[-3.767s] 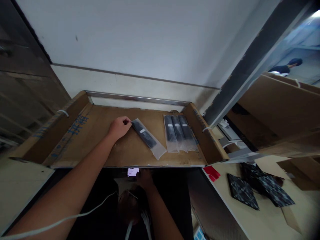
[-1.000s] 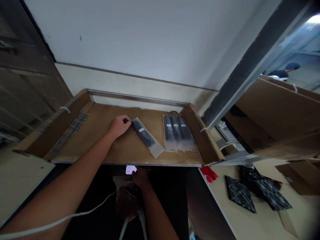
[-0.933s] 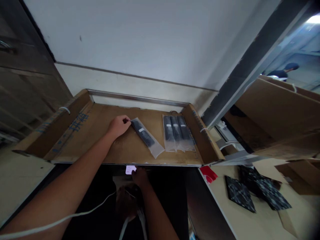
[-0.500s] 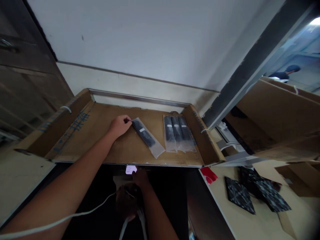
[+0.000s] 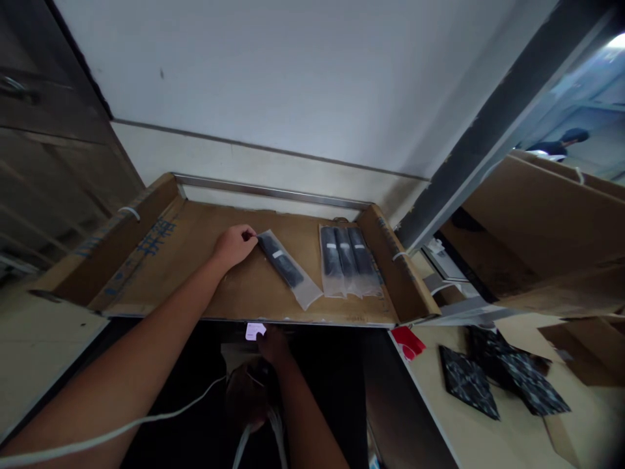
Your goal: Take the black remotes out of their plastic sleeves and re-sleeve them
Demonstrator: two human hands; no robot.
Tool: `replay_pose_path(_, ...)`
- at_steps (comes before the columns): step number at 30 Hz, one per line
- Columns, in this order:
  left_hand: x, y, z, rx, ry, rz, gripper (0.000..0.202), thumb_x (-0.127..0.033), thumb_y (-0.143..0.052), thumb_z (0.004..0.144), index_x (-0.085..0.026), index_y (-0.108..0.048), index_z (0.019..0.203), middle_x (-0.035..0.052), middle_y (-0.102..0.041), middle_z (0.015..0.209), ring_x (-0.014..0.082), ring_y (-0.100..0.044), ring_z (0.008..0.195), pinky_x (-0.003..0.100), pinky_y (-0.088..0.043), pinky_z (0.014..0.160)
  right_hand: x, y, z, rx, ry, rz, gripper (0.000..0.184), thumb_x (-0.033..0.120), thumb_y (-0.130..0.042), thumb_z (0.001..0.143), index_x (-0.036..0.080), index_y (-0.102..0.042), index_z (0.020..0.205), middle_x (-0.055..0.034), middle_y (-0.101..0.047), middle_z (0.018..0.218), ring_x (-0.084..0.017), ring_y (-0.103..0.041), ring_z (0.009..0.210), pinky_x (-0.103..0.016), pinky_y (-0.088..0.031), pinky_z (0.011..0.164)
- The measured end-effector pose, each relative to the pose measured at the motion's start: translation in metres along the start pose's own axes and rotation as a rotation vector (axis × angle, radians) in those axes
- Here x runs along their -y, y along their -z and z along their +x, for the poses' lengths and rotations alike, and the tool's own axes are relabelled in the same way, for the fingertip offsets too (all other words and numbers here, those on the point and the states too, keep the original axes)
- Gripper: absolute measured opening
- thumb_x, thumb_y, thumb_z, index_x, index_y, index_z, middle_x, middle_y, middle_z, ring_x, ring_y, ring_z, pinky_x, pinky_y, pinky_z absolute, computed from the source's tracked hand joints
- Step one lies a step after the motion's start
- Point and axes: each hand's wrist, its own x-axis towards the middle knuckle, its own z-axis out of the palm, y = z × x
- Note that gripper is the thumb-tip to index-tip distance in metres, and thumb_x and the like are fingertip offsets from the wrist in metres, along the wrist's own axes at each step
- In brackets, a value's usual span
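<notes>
A dark, long item in a frosted plastic sleeve (image 5: 287, 268) lies slanted on the cardboard-lined tray (image 5: 205, 221). My left hand (image 5: 236, 245) is closed, its thumb and fingers pinching the upper left end of this sleeve. Lower down, in the shadow below the tray's front edge, my right hand (image 5: 273, 345) is closed on a small white label (image 5: 254, 331) with faint print. Three similar sleeves (image 5: 344, 260), each with a dark item and a small white sticker, lie side by side at the tray's right end.
Raised cardboard walls bound the tray at left (image 5: 117, 241) and right (image 5: 400, 260). A white cable (image 5: 161, 417) crosses my left forearm. Large cardboard boxes (image 5: 551, 241) stand at right, above black patterned packs (image 5: 469, 381) on the floor. A person (image 5: 556, 146) is far off.
Very little differs. My right hand and the label have shifted slightly; my left hand and the sleeves stay where they were.
</notes>
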Motion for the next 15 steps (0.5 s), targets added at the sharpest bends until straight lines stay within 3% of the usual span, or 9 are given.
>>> replay_pose_path(6, 0.0002, -0.0004, 0.0004, -0.005, -0.001, 0.002, 0.014, -0.028, -0.059, 0.078, -0.023, -0.072, 0.083, 0.0025, -0.073, 0.086, 0.0176, -0.063, 0.077, 0.028, -0.044, 0.068, 0.002, 0.0017, -0.007, 0.07, 0.06, 0.098, 0.055, 0.027, -0.051, 0.09, 0.029, -0.048, 0.145, -0.0044, -0.067, 0.127, -0.022, -0.065, 0.113, -0.032, -0.046, 0.097)
replay_pose_path(15, 0.0021, -0.0002, -0.0005, -0.008, -0.031, -0.013, 0.015, -0.029, -0.059, 0.079, -0.023, -0.071, 0.084, 0.003, -0.073, 0.087, 0.018, -0.063, 0.078, 0.028, -0.044, 0.069, 0.0047, 0.0038, -0.009, 0.011, 0.058, 0.093, 0.043, 0.029, -0.051, 0.092, 0.026, -0.061, 0.134, -0.0057, -0.069, 0.125, -0.022, -0.063, 0.117, -0.033, -0.043, 0.105)
